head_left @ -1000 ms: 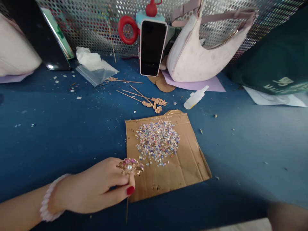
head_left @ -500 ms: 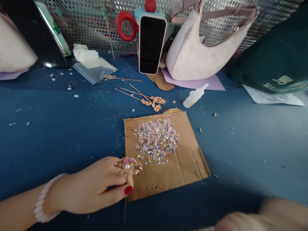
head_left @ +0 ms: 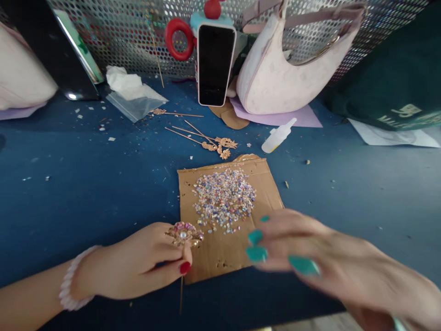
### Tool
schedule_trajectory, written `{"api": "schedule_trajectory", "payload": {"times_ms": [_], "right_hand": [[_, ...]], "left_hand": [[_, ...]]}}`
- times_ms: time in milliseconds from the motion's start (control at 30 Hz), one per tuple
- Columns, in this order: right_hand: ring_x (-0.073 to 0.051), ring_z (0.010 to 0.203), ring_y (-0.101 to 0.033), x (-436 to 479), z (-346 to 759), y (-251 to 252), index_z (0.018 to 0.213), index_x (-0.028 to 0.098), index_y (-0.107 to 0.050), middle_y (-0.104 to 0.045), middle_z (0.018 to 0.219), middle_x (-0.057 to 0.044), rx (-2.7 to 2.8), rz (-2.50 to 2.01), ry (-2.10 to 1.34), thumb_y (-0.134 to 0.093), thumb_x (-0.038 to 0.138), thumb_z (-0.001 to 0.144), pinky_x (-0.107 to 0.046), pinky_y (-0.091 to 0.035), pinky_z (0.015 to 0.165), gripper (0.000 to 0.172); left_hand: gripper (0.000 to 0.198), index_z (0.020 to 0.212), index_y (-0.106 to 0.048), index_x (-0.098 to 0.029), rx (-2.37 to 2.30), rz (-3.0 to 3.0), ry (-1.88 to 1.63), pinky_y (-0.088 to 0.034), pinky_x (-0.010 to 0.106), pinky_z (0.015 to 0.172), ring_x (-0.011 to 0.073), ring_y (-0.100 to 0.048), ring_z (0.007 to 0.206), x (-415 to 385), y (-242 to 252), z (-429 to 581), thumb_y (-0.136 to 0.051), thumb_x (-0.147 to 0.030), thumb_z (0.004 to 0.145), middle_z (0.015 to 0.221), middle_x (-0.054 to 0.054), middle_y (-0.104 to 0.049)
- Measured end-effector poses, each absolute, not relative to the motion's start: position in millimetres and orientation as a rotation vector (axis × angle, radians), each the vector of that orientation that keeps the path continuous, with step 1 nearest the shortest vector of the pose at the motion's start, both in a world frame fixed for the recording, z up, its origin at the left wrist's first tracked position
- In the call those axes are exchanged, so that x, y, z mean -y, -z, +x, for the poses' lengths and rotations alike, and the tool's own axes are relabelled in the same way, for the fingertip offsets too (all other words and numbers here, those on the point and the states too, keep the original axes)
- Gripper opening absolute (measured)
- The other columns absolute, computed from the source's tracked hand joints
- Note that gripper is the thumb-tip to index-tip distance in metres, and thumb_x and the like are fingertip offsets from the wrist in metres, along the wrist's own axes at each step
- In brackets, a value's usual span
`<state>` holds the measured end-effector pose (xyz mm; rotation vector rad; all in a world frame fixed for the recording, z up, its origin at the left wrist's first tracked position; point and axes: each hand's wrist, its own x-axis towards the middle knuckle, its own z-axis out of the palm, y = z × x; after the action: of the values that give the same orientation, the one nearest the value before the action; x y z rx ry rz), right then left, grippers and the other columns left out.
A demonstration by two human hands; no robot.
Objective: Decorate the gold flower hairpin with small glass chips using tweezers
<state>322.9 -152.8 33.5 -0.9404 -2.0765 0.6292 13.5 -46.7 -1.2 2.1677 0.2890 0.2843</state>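
My left hand (head_left: pixel 148 264), with a pale beaded bracelet at the wrist, is closed on a gold hairpin (head_left: pixel 183 234) near the cardboard's left edge. The hairpin's flower head has a white pearl and pink pieces. Its thin stem points down below my fingers. My right hand (head_left: pixel 330 262), teal-nailed and blurred by motion, reaches over the right side of the cardboard (head_left: pixel 237 259), fingers stretched out and nothing seen in them. A heap of small glittering chips (head_left: pixel 223 197) in mixed colours lies on the cardboard, between and beyond my hands.
Several gold hairpins (head_left: pixel 220 145) lie behind the cardboard. A small white glue bottle (head_left: pixel 279 135) rests to their right. Farther back are a propped phone (head_left: pixel 216 64), a plastic bag (head_left: pixel 134 101) and a pink handbag (head_left: pixel 275 82). A dark green bag (head_left: pixel 389 78) stands at right.
My right hand has come in from the lower right corner, moving left and up to the cardboard. My left hand holds the hairpin in nearly the same place.
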Motion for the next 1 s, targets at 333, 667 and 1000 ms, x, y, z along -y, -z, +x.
{"api": "schedule_trajectory", "payload": {"times_ms": [333,667,1000], "right_hand": [[-0.017,0.07,-0.055,74.7,322.2,1.8,0.097,0.025,-0.077,-0.069,0.083,-0.003,1.632,-1.004,-0.683,-0.042,0.043,0.106,-0.033,-0.043,0.063,0.04],[-0.013,0.07,-0.07,69.2,327.2,11.9,0.099,0.021,-0.076,-0.075,0.084,-0.004,1.768,-1.183,-0.593,-0.045,0.05,0.106,-0.024,-0.055,0.06,0.043],[-0.016,0.081,-0.076,65.6,331.5,12.2,0.096,0.021,-0.077,-0.079,0.086,-0.002,1.971,-1.154,-0.334,-0.058,0.018,0.1,-0.029,-0.063,0.075,0.019]], "left_hand": [[0.032,0.075,-0.05,-0.021,-0.318,2.144,-0.231,-0.045,0.025,0.07,0.0145,-0.054,0.064,46.0,0.8,13.3,-0.038,-0.017,0.104,0.069,-0.001,-0.063],[0.031,0.077,-0.05,-0.02,-0.319,2.12,-0.222,-0.042,0.025,0.069,0.0131,-0.051,0.065,46.9,4.0,10.8,-0.037,-0.017,0.105,0.07,-0.003,-0.06],[0.03,0.078,-0.052,-0.02,-0.315,2.129,-0.236,-0.045,0.023,0.069,0.0118,-0.054,0.065,46.1,1.1,11.9,-0.037,-0.013,0.103,0.071,-0.004,-0.063]]}}
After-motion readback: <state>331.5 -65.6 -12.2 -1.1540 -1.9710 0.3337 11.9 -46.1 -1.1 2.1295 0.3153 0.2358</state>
